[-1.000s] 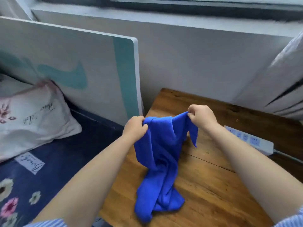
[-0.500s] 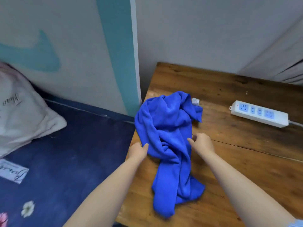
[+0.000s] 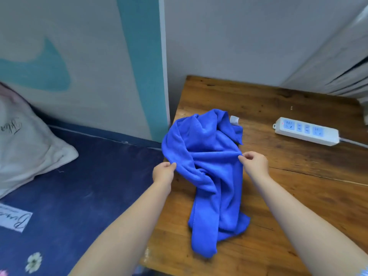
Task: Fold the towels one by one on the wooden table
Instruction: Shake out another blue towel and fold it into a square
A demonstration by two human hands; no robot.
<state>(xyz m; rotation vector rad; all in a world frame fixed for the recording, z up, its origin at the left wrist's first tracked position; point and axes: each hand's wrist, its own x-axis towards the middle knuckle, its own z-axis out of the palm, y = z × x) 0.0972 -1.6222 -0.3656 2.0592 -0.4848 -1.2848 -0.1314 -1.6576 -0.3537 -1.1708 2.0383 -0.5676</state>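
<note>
A bright blue towel lies crumpled in a long bunch on the wooden table, with a small white label at its far edge. My left hand pinches the towel's left edge near the table's left side. My right hand pinches a fold on its right side at mid-length. The cloth between the two hands is pulled into taut creases. The towel's near end lies heaped toward the table's front.
A white power strip with its cable lies at the table's right rear. A white and teal board stands to the left of the table. Left of it is a dark blue bed sheet with a pale pillow.
One second ago both hands held the towel up by its top edge. It has since been laid on the table, and both hands moved down to pinch it at mid-length and drew slightly apart.
</note>
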